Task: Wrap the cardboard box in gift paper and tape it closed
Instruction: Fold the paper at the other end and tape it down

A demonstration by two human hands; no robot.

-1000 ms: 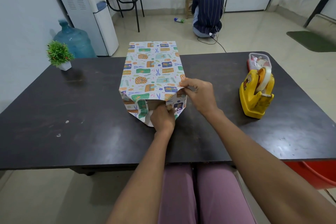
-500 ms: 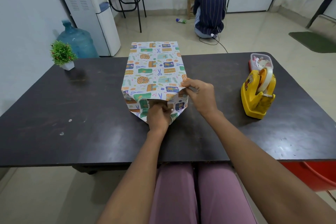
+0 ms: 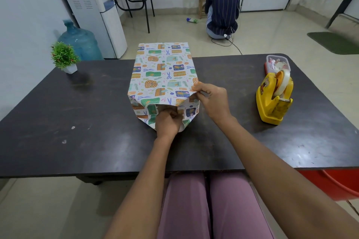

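The box, covered in white gift paper point(image 3: 163, 72) printed with presents and scissors, lies lengthwise on the dark table point(image 3: 77, 122). A bit of brown cardboard point(image 3: 165, 107) shows at its open near end. My left hand point(image 3: 168, 122) is at that end, fingers curled on the lower paper flap. My right hand point(image 3: 212, 101) pinches the paper at the near right top corner. A yellow tape dispenser point(image 3: 274, 101) stands to the right, apart from both hands.
A clear plastic tub point(image 3: 277, 63) sits behind the dispenser. A small potted plant point(image 3: 65, 58) stands at the table's far left. Beyond the table are a water cooler point(image 3: 93, 9), a blue water jug point(image 3: 80, 41) and a person point(image 3: 222, 7) crouching on the floor.
My left hand has shifted slightly up against the near end of the box, bunching the lower flap. My right hand keeps its pinch at the corner.
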